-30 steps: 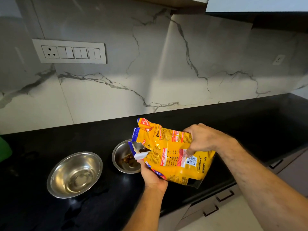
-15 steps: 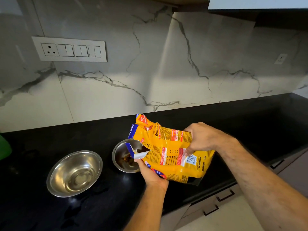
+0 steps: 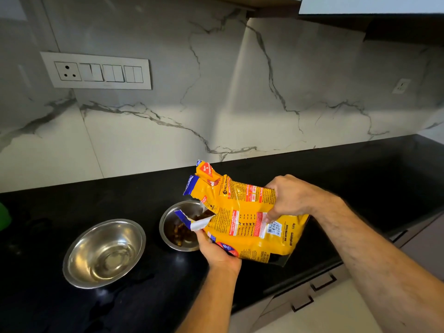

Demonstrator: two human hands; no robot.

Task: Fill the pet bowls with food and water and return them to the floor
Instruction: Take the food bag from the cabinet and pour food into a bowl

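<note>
Two steel bowls on a black countertop [image 3: 360, 179], side by side and apart. Larger bowl [image 3: 104, 253] on the left, shiny inside, possibly with a little clear water at the bottom, though glare makes that hard to tell. Smaller bowl [image 3: 179, 227] just to its right, with brown kibble [image 3: 180, 233] lying at the bottom, its right part hidden behind the bag.

Yellow pet food bag [image 3: 247, 219] held on its side over the smaller bowl, torn mouth turned left and down, white inner flap hanging above the bowl's rim. Dark bits visible in the torn opening; falling or resting, not clear.

Left hand [image 3: 219, 253] under the bag's lower front corner, fingers curled up around the bag near the opening, thumb against the printed face. Right hand [image 3: 288, 198] on the bag's upper middle, fingers closed down over the crumpled top edge, pinching the foil. Both forearms bare, reaching in from the lower right.

Behind the counter, a white marble-look wall with grey veins, and a switch panel [image 3: 97, 71] with one socket and several rocker switches at upper left. A second small socket [image 3: 400, 85] far right on the wall. A green thing [image 3: 4, 216] at the left edge, mostly cut off. Drawer fronts with dark handles [image 3: 322, 282] below the counter edge.
</note>
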